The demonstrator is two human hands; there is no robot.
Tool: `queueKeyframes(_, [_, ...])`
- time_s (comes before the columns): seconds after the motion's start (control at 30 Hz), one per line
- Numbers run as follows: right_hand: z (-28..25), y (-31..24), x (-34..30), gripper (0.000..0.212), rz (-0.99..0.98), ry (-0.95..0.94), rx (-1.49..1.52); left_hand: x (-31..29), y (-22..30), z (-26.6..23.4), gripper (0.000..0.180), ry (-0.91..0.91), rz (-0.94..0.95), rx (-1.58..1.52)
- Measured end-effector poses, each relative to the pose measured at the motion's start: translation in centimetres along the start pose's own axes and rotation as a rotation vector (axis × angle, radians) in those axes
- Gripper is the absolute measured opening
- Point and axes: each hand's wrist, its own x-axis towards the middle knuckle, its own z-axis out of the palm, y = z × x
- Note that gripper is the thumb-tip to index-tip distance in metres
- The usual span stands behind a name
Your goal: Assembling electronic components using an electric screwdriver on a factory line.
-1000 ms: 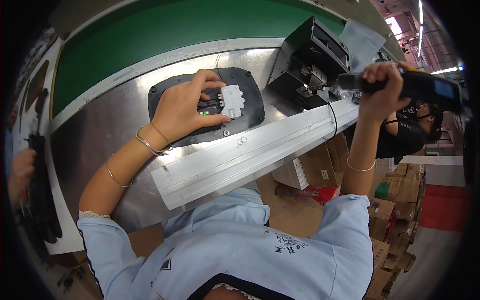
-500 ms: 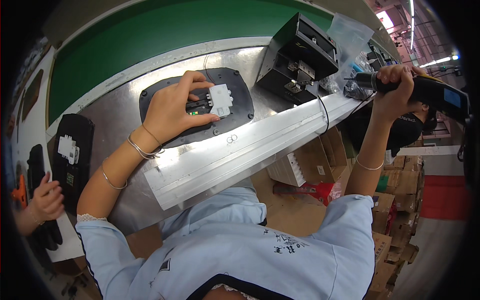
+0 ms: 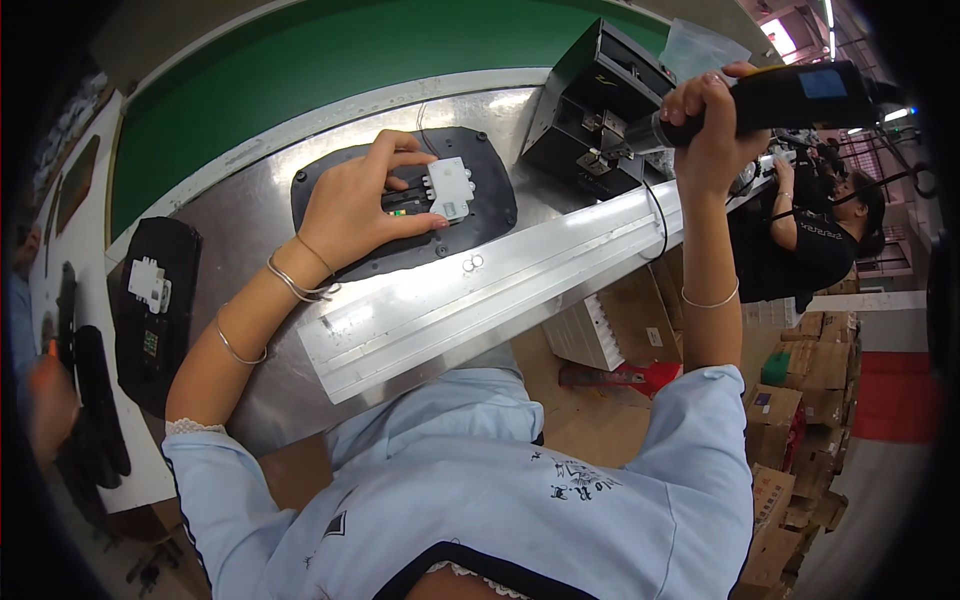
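My left hand (image 3: 365, 205) pinches a white plastic module (image 3: 449, 188) between thumb and fingers. The module lies on a black oval base panel (image 3: 490, 222) with screw holes along its edge. A thin wire, dark inner parts and a small green piece show beside the module, partly under my hand. My right hand (image 3: 712, 135) grips a black electric screwdriver (image 3: 800, 98), held up at the right. Its nose points left at the metal front of a black box-shaped screw feeder (image 3: 570, 140). Whether the bit touches the feeder, I cannot tell.
Two small rings (image 3: 472, 263) lie on the pale metal rail (image 3: 430, 330) along the bench's near edge. Another black panel with a white module (image 3: 148, 285) lies at left, near a co-worker's blurred hand (image 3: 50, 405). Cardboard boxes (image 3: 800, 390) are stacked at right.
My right hand has brought the screwdriver leftward to the screw feeder. My left hand keeps its hold on the module. At far left the co-worker's hand has moved and blurs near something orange.
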Motion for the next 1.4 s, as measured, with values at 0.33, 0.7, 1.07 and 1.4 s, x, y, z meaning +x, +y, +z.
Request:
queueKeyframes(0.33, [0.9,1.0,0.1,0.019,0.066,-0.014,-0.025,-0.2,-0.2,-0.1,0.071,-0.009,0.001,-0.011])
queueKeyframes(0.7, [5.4,-1.6,-2.0,0.034,0.116,-0.128,-0.022,-0.2,-0.7,0.2,0.069,0.033,0.049,0.01])
queueKeyframes(1.07, [13.4,2.4,-3.8,0.025,0.213,-0.285,0.285,-0.4,-0.8,0.5,0.07,0.056,0.035,0.004])
queueKeyframes(1.4, [14.1,3.1,-4.0,0.025,0.23,-0.289,0.293,-0.4,-0.8,0.8,0.075,0.09,0.048,0.005])
